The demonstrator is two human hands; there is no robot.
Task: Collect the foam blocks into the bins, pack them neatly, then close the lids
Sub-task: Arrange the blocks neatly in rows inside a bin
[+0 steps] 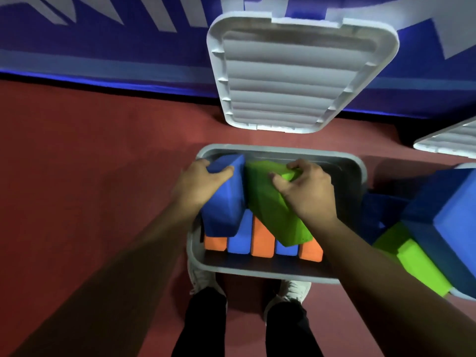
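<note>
Now, left hand [203, 181]: grips tilted blue rectangular foam block [226, 204] at its upper end.
Right hand [306, 194]: fingers curled on slanted lime-green foam block [270, 202].
Blocks: both lean over upright orange and blue foam blocks [261, 240] inside grey plastic bin [257, 272].

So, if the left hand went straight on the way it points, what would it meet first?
Likely the tilted green foam block in the right hand, right beyond the blue foam block the left hand grips; depth is unclear.
</note>
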